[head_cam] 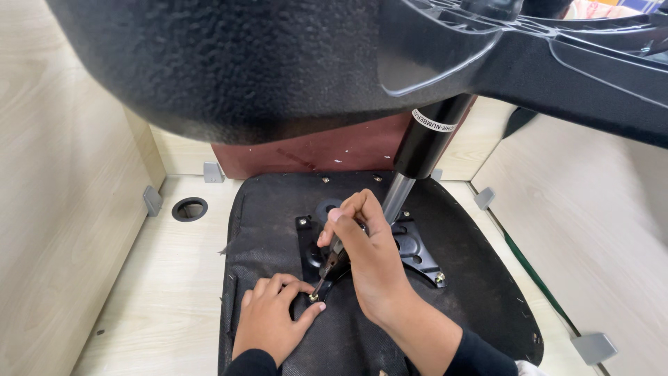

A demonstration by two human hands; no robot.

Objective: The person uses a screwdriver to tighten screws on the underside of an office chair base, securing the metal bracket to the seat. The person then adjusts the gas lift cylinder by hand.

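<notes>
An upturned office chair lies on a pale wooden desk. Its black fabric seat underside (473, 278) faces up, with a black metal mounting plate (416, 251) screwed to it. A gas cylinder (423, 150) rises from the plate to the black plastic star base (278, 63) near the camera. My right hand (369, 261) grips a small tool (332, 268) whose tip sits on a bolt (312, 297) at the plate's near left corner. My left hand (273, 317) rests flat on the seat fabric, fingers curled beside that bolt.
Pale wooden partitions wall the desk on the left (62, 230), back and right (598, 230), joined by grey brackets (152, 200). A round cable hole (189, 208) is at the left. A reddish chair back (313, 150) stands behind the seat.
</notes>
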